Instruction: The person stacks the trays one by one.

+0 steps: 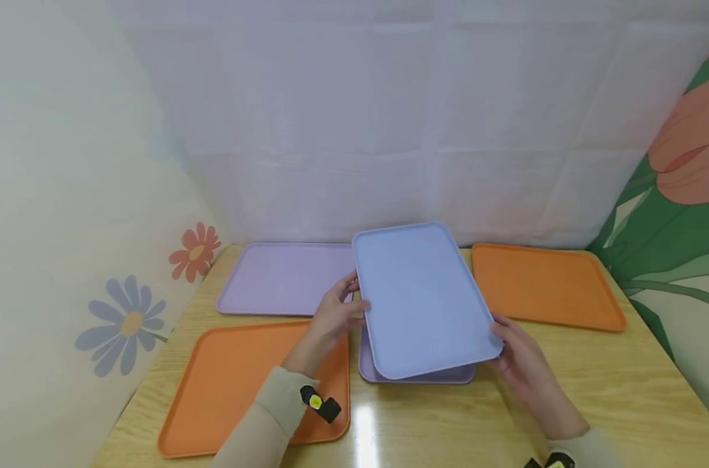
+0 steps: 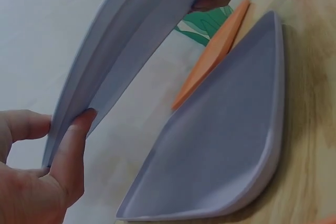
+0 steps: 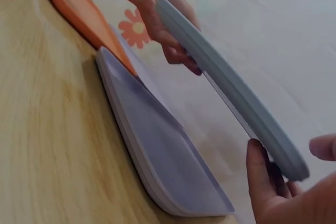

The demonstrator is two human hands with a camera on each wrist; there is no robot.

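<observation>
A light blue rectangular tray (image 1: 419, 299) is held tilted in the air between both hands. My left hand (image 1: 337, 309) grips its left edge, the thumb on one face and fingers on the other, as the left wrist view shows. At the lower right corner, my right hand (image 1: 521, 357) holds the tray with the thumb above and fingers underneath. Below it, a purple tray (image 2: 220, 119) lies on the table, mostly hidden by the blue one in the head view. A gap separates the two trays in both wrist views.
On the wooden table (image 1: 594, 383), an orange tray (image 1: 243, 370) lies front left, under my left forearm. Another purple tray (image 1: 290, 279) lies back left, and a second orange tray (image 1: 548, 286) back right. A white cloth (image 1: 389, 130) hangs behind; painted walls flank the table.
</observation>
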